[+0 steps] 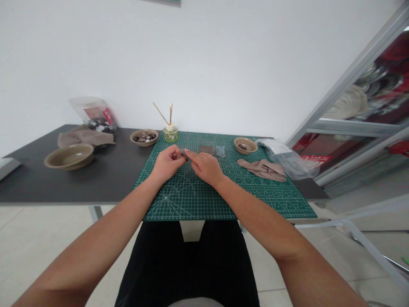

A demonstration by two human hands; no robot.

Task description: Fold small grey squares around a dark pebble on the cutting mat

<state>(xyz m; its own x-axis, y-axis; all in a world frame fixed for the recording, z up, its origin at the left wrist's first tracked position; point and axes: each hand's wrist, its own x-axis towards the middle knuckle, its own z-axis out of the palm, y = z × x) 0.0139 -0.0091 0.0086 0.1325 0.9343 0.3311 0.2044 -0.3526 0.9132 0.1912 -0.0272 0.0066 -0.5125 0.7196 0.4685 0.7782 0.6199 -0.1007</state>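
Note:
My left hand point(170, 162) is closed, thumb and fingers pinching a small dark piece point(187, 157) that looks like a stone, mostly hidden by the fingers. Against it from the other side meets my right hand point(206, 165), its index finger stretched along the piece and the other fingers curled. Both hands are just above the green cutting mat point(204, 204). Beyond the right hand lie a flat brown square point(206, 149), like sandpaper, and a small clear plastic packet point(220, 151).
Small bowls of stones stand left point(143, 138) and right point(246, 146); a larger bowl point(68, 157) is far left. Around them are a reed diffuser point(170, 132), a tipped clear jar point(96, 115), brown cloths point(263, 169) and a plastic bag point(287, 157). A wall backs the table.

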